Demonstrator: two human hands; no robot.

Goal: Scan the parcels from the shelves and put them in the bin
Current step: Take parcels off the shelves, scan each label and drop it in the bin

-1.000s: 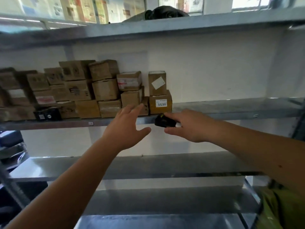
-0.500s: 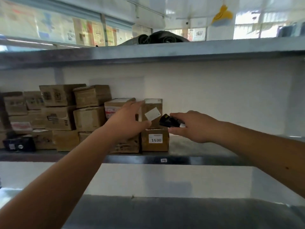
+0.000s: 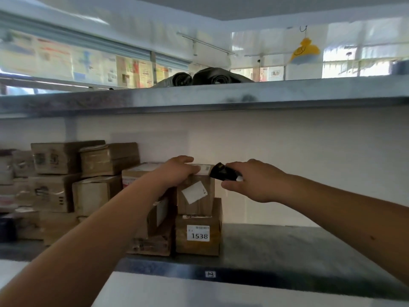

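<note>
A small brown cardboard parcel (image 3: pixel 195 197) with a white sticker stands on top of the parcel labelled 1538 (image 3: pixel 198 237), at the right end of a stack on the metal shelf (image 3: pixel 276 244). My left hand (image 3: pixel 177 171) lies over the small parcel's top edge, fingers curled onto it. My right hand (image 3: pixel 254 180) holds a small black scanner (image 3: pixel 223 172), whose front end is close to the white label on the parcel's top right corner.
Several more cardboard parcels (image 3: pixel 88 180) are stacked to the left along the shelf. Right of the stack is bare shelf surface. Black rolled bags (image 3: pixel 210 77) lie on the upper shelf (image 3: pixel 199 97). A yellow hanging ornament (image 3: pixel 305 52) is at the top right.
The view rose toward the shelf and drew closer. My left hand reached forward and landed on the small top parcel. My right hand brought the scanner up beside that parcel's top corner.
</note>
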